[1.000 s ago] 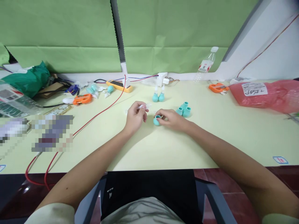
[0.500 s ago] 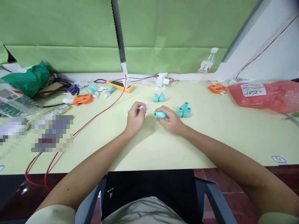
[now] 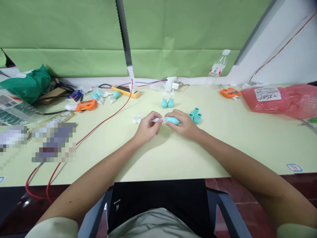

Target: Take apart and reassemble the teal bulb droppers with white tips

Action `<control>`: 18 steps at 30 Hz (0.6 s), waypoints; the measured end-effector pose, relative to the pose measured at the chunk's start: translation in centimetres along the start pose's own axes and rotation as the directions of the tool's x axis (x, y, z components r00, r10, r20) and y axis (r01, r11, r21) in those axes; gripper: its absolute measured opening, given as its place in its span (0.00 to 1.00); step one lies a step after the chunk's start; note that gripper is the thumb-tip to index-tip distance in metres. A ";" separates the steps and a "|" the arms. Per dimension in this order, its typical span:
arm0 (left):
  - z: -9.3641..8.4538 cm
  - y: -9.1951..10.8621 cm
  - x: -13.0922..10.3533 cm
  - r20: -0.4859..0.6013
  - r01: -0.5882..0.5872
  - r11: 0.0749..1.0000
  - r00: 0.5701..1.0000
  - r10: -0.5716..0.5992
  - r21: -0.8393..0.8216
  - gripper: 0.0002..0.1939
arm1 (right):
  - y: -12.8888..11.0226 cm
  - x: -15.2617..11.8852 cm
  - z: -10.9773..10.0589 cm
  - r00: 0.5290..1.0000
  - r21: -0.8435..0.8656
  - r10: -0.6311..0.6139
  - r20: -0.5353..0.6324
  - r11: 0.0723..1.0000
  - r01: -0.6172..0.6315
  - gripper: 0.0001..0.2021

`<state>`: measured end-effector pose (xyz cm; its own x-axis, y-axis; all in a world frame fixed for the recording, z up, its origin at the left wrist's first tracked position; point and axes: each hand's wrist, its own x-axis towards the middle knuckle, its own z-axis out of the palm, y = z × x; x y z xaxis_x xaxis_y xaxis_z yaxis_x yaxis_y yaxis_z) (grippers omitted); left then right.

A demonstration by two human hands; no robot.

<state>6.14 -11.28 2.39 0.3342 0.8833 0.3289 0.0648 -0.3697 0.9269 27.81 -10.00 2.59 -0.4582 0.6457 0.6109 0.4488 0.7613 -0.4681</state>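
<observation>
Between thumb and fingers, my left hand pinches a small white nozzle. My right hand is closed around a teal bulb, whose open end faces left and meets the tip of the nozzle. Whether the nozzle is inside the bulb's mouth is too small to tell. Several loose teal bulbs stand just right of my right hand. Behind my hands are two teal bulbs with white nozzles on top. Small white pieces lie left of my left hand, partly hidden by it.
A yellow multimeter and a white plug are at the back. Orange tools lie left and right. A red cable crosses the left side. Beyond are a clear bottle, a pink bag and a green bag.
My left hand has moved right with the white nozzle, bringing it to the mouth of the teal bulb. My right hand has shifted slightly right. More white pieces show beside my left hand.
</observation>
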 end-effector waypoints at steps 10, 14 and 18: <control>-0.5 0.2 0.3 0.131 0.015 0.996 0.991 -0.003 -0.091 0.14 | -0.4 0.5 -0.9 0.995 0.175 0.058 0.084 0.982 -0.072 0.09; -0.6 0.2 0.2 0.159 -0.046 0.999 0.986 0.048 -0.017 0.12 | -0.5 0.5 -1.2 0.928 0.386 0.285 0.238 0.849 -0.360 0.14; -0.8 0.5 0.1 0.148 -0.108 0.983 0.985 0.086 0.147 0.11 | -0.3 0.6 -1.7 0.880 0.449 0.349 0.323 0.762 -0.467 0.18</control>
<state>5.45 -11.15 2.99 0.4744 0.7954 0.3772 0.1655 -0.5015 0.8492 28.70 -9.96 4.15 -0.4944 0.8528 0.1680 0.2109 0.3052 -0.9286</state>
